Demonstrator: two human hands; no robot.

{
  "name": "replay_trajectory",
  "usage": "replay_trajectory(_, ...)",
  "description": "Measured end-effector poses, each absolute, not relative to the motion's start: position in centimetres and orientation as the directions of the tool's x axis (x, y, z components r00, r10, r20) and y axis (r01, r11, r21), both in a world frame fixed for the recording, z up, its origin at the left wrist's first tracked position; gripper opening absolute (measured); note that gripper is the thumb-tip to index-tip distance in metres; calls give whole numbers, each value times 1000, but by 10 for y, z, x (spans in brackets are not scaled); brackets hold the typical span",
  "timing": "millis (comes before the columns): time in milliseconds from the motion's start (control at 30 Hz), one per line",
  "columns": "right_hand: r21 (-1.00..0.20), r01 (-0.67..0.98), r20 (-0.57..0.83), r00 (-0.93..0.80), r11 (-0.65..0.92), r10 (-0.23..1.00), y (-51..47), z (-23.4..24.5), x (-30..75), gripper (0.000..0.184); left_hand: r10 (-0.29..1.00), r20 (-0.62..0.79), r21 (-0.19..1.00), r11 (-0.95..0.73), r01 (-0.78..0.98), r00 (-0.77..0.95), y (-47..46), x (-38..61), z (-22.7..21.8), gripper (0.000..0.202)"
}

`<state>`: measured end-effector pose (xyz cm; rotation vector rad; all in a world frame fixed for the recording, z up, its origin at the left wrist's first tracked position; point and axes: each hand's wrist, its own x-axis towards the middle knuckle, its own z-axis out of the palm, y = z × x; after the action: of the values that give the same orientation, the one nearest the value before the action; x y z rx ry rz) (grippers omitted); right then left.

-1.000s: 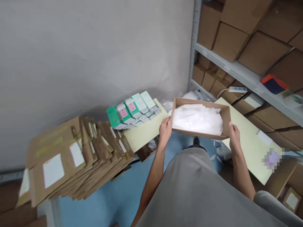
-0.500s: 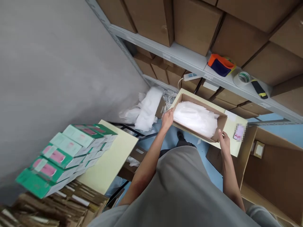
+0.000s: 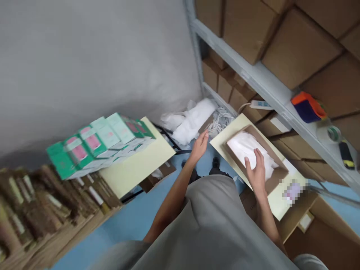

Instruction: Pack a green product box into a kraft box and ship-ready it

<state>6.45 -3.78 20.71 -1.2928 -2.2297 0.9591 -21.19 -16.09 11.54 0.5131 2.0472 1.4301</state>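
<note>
Fingers (image 3: 260, 159) of the right hand (image 3: 257, 176), spread and released, lie over the near side of the brown carton (image 3: 277, 180); from my remote post I cannot tell whether they brush it. The left hand (image 3: 198, 148), likewise grasping nothing, hangs in the gap between two pale yellow tables, its fingers nearly straight and close together. The carton, containing white sheet-like material (image 3: 244, 145), rests on the right table (image 3: 231, 130), where I also note a pixelated lilac item (image 3: 293, 192). The left table (image 3: 137, 168) bears green-and-white boxes (image 3: 94, 144); near these stands stacked cardboard (image 3: 36, 210). A grey shelf (image 3: 244, 71) borders the right table.
</note>
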Motion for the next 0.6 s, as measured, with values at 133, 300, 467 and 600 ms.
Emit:
replay_trajectory(133, -772, 403, -22, -790, 492, 612, -66, 207, -36, 68, 293, -258, 950, 249, -188, -921, -291, -252, 112, 65)
replay_trajectory(300, -822, 297, -125, -926, 486, 355, -129, 172, -149, 74, -219, -376, 917, 53, -395, -901, -459, -272, 90, 66)
replay_trajectory(467, -869, 339, -298, -940, 361, 166, -191, 111, -266, 86, -555, -477, 877, -240, -417, -681, -587, -302, 64, 64)
replay_trajectory(600, -809, 502, -468, -865, 307, 182, -232, 69, -358, 85, -548, -526, 847, -411, -338, -651, -657, -354, 39, 71)
